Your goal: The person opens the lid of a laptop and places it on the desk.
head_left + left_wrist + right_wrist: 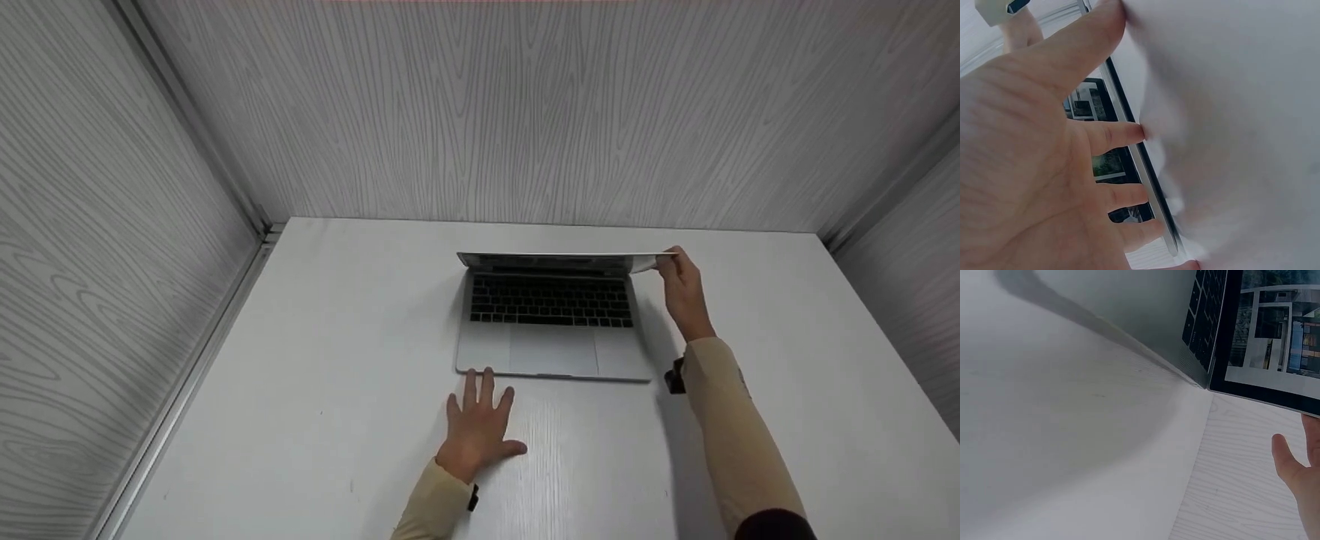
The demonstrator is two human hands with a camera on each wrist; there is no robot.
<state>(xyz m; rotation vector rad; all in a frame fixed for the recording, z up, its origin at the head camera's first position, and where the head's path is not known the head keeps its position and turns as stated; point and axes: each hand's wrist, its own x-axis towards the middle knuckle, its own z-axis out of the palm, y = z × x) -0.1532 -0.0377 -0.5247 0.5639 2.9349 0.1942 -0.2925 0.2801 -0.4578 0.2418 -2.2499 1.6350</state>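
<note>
In the head view, an open silver laptop with black keys lies on a white table. Its lid stands raised, seen nearly edge-on. My right hand touches the lid's upper right corner. In the right wrist view its thumb stands apart from the lit screen, and the fingers pass partly out of sight behind the lid. With fingers spread, my left hand rests on the table before the laptop, its longest fingertips at the front edge of the base. That palm fills much of the left wrist view.
A grey wood-grain panel rises behind the table, and another side panel stands at the left with a metal rail along its foot. A further panel is at the right.
</note>
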